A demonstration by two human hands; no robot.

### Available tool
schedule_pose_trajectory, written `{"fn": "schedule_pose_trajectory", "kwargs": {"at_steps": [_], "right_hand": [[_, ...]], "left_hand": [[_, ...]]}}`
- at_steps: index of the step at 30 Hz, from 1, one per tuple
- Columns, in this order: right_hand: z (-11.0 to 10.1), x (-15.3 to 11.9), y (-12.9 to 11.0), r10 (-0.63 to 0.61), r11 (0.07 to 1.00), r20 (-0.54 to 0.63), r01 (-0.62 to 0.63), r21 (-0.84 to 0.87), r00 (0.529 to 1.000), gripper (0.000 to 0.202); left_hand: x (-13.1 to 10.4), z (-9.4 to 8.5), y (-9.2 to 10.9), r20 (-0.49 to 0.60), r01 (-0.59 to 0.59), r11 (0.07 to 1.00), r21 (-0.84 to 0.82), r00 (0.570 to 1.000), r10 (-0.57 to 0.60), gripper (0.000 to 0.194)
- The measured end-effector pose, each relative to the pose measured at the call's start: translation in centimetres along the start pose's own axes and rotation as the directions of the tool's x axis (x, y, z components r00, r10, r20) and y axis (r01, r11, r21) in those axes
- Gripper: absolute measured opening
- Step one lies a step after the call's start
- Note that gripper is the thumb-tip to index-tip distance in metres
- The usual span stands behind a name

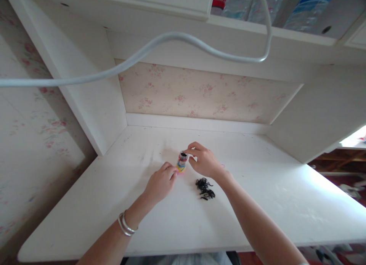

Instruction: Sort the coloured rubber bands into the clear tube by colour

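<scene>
A small clear jar (182, 163) stands upright on the white table, with pink, yellow and blue contents low down and black strands at its mouth. My left hand (162, 181) grips the jar low on its left side, the fingertips at its base. Over the open mouth, the index fingertip of my right hand (204, 160) touches the black strands at the rim. Its thumb is apart from the index finger, and I see nothing held between them. Just below that hand lies a loose pile of black elastic bands (204, 187).
A white tabletop (114, 211) runs back to a low ledge and floral wallpaper (183, 93). White side panels rise left and right. Overhead are a shelf with plastic bottles (237, 4) and a hanging white cable (171, 37). A thin pink loop (223, 165) lies behind my right wrist.
</scene>
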State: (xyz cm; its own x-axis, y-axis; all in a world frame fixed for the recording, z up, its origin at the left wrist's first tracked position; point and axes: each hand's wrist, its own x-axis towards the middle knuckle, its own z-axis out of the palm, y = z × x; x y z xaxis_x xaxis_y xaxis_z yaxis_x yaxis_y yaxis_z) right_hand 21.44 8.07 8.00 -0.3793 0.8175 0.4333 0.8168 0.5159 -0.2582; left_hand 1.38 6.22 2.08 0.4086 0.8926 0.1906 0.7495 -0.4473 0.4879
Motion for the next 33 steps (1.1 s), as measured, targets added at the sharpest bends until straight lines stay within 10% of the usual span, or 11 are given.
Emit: {"fn": "schedule_pose_trajectory", "kwargs": {"at_steps": [13, 33], "right_hand": [[-1.0, 0.5, -2.0, -0.062, 0.939, 0.166, 0.114, -0.325, 0.984, 0.033], [-1.2, 0.2, -1.7, -0.006, 0.945, 0.225, 0.079, -0.316, 0.974, 0.044]], "left_hand": [[0.1, 0.2, -0.1, 0.004, -0.009, 1.000, -0.004, 1.000, 0.009, 0.022], [-0.1, 0.4, -0.2, 0.043, -0.048, 0.999, -0.004, 0.998, 0.048, 0.023]]}}
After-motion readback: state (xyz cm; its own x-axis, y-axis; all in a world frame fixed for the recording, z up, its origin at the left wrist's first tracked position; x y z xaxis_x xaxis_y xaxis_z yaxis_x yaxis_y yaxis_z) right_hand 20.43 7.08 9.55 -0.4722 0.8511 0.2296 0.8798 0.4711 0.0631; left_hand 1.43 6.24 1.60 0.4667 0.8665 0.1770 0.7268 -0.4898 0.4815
